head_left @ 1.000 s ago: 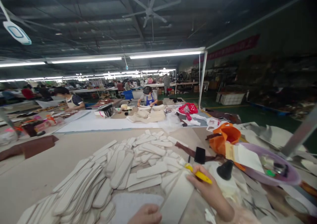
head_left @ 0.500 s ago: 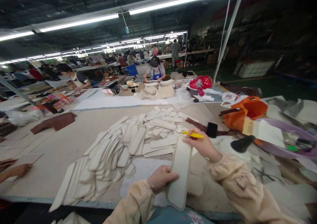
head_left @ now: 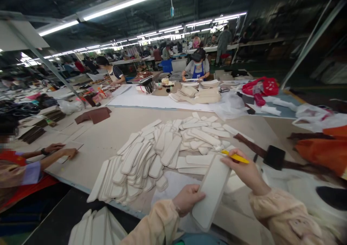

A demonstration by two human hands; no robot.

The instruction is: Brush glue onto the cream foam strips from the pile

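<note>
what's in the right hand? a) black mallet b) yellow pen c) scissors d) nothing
b: the right hand grips a yellow pen at the top end of the white strip, which the left hand holds; the black mallet lies apart on the table.

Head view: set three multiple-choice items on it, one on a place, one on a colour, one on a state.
1. Where does the pile of white strips lie?
A. on the table
B. on the floor
C. in a basket

2. What colour is the tool in the right hand?
A. blue
B. yellow
C. green

3. How is the long white piece held?
A. lying untouched
B. gripped by the left hand at its edge
C. folded in half

Answers:
1 A, the strips are spread on the tabletop.
2 B, yellow shows above the fingers.
3 B, left fingers close on its side.
</note>
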